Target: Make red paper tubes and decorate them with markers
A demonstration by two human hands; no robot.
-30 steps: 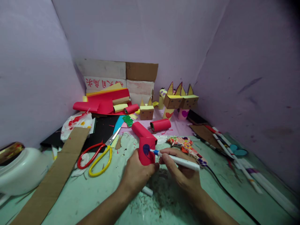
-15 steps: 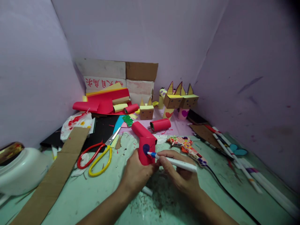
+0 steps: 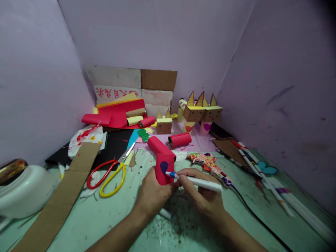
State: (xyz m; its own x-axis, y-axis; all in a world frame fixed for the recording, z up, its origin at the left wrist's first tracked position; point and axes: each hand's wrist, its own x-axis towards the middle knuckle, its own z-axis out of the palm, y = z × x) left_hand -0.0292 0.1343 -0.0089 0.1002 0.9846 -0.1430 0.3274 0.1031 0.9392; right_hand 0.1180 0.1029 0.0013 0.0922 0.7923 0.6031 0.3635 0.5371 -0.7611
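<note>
Upright in my left hand (image 3: 154, 190) is a red paper tube (image 3: 161, 179), the fingers wrapped round its lower part. A dark blue-purple heart shape (image 3: 164, 167) is coloured on its front. My right hand (image 3: 203, 192) grips a white marker (image 3: 202, 182) with a blue neck, its tip at the heart's lower right edge. Just behind the held tube lies another red paper tube (image 3: 159, 146), and a third red tube (image 3: 181, 140) rests farther back. Below my left hand a short white cylindrical piece (image 3: 165, 214) lies partly hidden.
Scissors (image 3: 112, 171) with red and yellow handles and a cardboard strip (image 3: 63, 196) lie left. To the right are a patterned glue gun (image 3: 212, 166) with a black cord and several white sticks (image 3: 270, 182). Cardboard cat figures (image 3: 194, 113) stand behind.
The marker tip has shifted slightly right and down along the heart, whose lower part now looks more filled in. My left hand keeps its hold on the tube.
</note>
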